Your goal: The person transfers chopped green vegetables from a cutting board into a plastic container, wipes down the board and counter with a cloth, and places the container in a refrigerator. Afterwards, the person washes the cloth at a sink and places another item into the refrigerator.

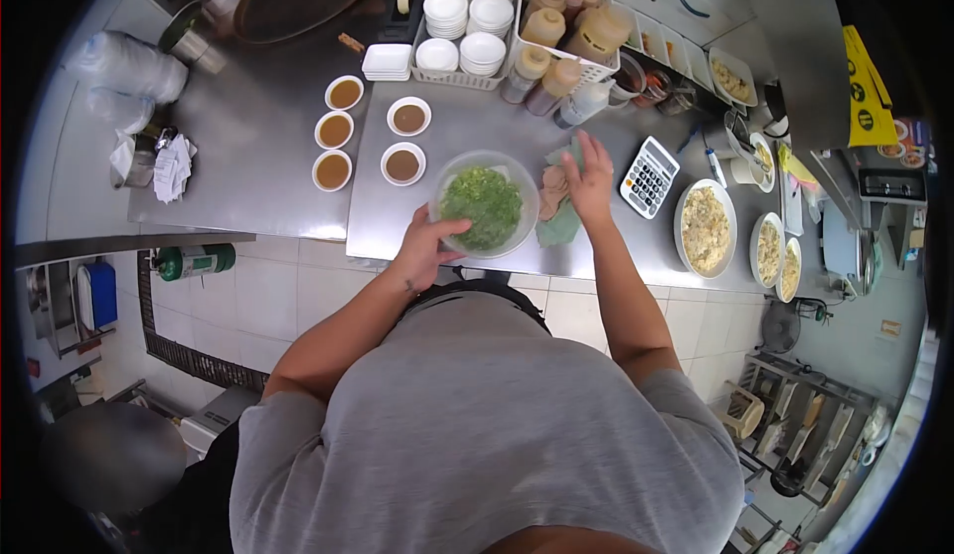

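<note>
Left hand (421, 249) grips bowl (531, 208) of chopped greens (482, 204) — best held level; right hand (593, 181) loose, fingers spread at green cloth (562, 226).

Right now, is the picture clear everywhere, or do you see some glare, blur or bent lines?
Not everywhere. In the head view, wide-lens distortion curves the room's edges and the corners are black; pale glare lies along the steel counter's front edge; the round shape at lower left is blurred, while the calculator's separate keys show.
</note>
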`<state>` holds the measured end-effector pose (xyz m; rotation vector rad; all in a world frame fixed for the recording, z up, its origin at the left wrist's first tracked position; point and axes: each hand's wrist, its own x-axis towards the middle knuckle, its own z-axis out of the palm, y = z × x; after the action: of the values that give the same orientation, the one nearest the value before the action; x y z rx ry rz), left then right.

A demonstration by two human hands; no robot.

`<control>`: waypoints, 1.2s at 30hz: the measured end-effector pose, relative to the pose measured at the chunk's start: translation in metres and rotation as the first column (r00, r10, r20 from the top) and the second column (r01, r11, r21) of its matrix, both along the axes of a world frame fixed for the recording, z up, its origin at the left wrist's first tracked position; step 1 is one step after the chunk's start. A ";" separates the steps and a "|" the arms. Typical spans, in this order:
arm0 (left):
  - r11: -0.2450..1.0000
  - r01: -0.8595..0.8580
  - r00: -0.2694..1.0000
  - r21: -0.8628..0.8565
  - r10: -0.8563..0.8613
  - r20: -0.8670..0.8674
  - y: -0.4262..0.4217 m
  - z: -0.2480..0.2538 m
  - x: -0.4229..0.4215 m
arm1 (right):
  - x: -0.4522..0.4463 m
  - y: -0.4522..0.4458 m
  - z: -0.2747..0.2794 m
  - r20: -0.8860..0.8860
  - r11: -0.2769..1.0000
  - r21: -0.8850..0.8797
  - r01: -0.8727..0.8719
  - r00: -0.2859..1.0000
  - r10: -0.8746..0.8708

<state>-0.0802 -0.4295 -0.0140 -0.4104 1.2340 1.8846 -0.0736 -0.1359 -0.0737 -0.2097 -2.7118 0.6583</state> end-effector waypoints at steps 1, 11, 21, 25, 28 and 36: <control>1.000 -0.022 1.000 0.017 0.022 -0.001 -0.011 0.000 0.001 | 0.011 -0.005 -0.005 0.064 0.989 0.144 0.043 0.997 -0.052; 0.782 -0.622 0.783 0.049 0.619 0.066 -0.125 0.020 0.019 | 0.039 -0.133 0.000 0.305 0.630 -0.030 -0.776 0.593 0.745; 0.055 -0.998 0.055 -0.026 0.998 0.029 -0.327 0.007 0.022 | -0.076 -0.390 0.003 -0.028 0.470 0.081 -0.879 0.469 0.883; -0.064 -0.997 -0.063 -0.042 0.998 -0.015 -0.451 -0.042 0.008 | -0.116 -0.494 -0.026 0.195 0.493 0.386 -0.780 0.591 0.782; -0.100 -0.979 -0.096 -0.179 0.995 -0.032 -0.543 -0.117 0.015 | -0.143 -0.559 -0.032 0.182 0.455 0.405 -0.793 0.557 0.810; -0.167 -0.794 -0.166 -0.585 0.985 -0.056 -0.698 -0.212 0.073 | -0.167 -0.609 -0.020 0.179 0.346 0.100 -0.933 0.359 0.916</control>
<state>-0.0068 -1.1270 -0.2260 -2.6304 0.9335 2.2706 -0.2410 -0.7452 -0.0937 1.5464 -2.7281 0.6219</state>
